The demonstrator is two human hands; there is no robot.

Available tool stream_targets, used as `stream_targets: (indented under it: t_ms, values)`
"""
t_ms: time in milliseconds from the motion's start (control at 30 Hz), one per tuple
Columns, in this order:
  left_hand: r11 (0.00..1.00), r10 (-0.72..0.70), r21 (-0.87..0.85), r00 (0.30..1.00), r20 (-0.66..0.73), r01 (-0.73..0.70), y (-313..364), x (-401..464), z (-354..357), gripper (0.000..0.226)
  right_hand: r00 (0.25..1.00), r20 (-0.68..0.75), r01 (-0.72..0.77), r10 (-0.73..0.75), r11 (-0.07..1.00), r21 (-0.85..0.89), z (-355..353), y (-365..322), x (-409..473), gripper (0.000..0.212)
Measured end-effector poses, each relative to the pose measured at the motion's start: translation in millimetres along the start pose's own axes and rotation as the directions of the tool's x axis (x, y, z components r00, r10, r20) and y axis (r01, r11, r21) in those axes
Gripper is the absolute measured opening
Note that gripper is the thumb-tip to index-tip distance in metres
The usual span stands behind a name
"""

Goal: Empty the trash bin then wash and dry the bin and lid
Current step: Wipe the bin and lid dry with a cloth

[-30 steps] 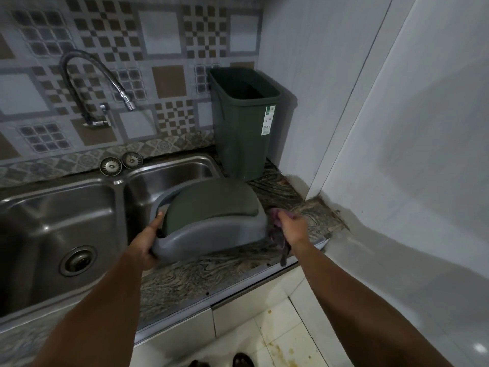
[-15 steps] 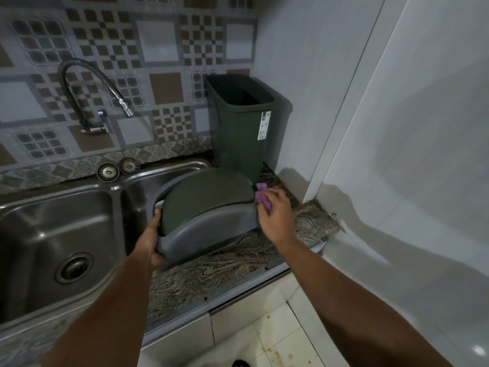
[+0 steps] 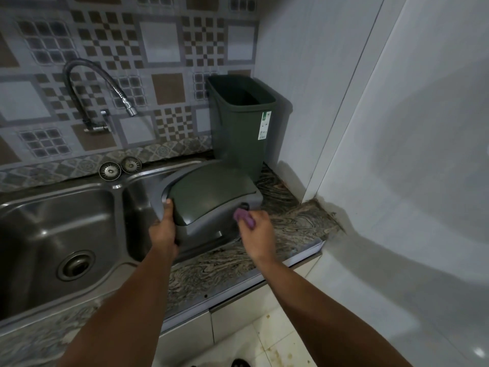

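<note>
The grey bin lid (image 3: 209,200) with its dark green swing flap is tilted up over the right sink basin and the counter edge. My left hand (image 3: 164,229) grips the lid's left end. My right hand (image 3: 258,231) is shut on a purple cloth (image 3: 244,216) and presses it against the lid's grey front rim at the right. The dark green bin (image 3: 238,128) stands upright and open on the counter in the corner behind the lid, a white label on its right side.
A double steel sink (image 3: 66,215) fills the left, with a flexible tap (image 3: 105,96) on the tiled wall and two strainers (image 3: 120,168) on its back ledge. A marbled counter (image 3: 288,229) ends at a white wall (image 3: 397,154) on the right.
My right hand with the cloth came up to the lid's far right corner, then slid down to its front rim. The lid stays tilted in my left hand.
</note>
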State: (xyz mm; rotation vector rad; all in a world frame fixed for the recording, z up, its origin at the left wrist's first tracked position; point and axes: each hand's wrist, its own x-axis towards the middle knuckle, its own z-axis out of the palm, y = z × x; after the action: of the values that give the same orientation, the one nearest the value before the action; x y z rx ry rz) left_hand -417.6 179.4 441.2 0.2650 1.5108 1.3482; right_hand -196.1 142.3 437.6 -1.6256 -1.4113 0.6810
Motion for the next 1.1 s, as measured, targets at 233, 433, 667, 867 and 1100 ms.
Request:
stream_targets:
  t_ms: [233, 433, 667, 867, 1100]
  values:
    - [0.999, 0.0, -0.033, 1.0, 0.011, 0.0, 5, 5, -12, 0.085, 0.963, -0.25, 0.127, -0.098, 0.987, 0.1, -34, 3, 30, 0.013]
    - [0.998, 0.034, -0.051, 0.996, 0.087, -0.029, -6, 1, -5, 0.067, 0.969, -0.108, 0.208, -0.223, 0.969, -0.134, -31, -16, 34, 0.014]
    - [0.998, 0.049, -0.043, 0.996, 0.069, -0.047, -8, 10, 7, 0.065, 0.771, 0.234, 0.588, -0.592, 0.803, 0.096, -4, -46, -5, 0.021]
    - [0.996, 0.012, -0.084, 0.987, 0.158, 0.001, 6, 4, -13, 0.066, 0.969, -0.231, -0.048, 0.082, 0.988, 0.15, -62, -21, 62, 0.024]
    - [0.984, 0.072, -0.173, 0.966, 0.247, -0.029, 7, 1, -10, 0.068, 0.955, -0.195, 0.198, -0.225, 0.969, -0.151, -38, -39, 64, 0.044]
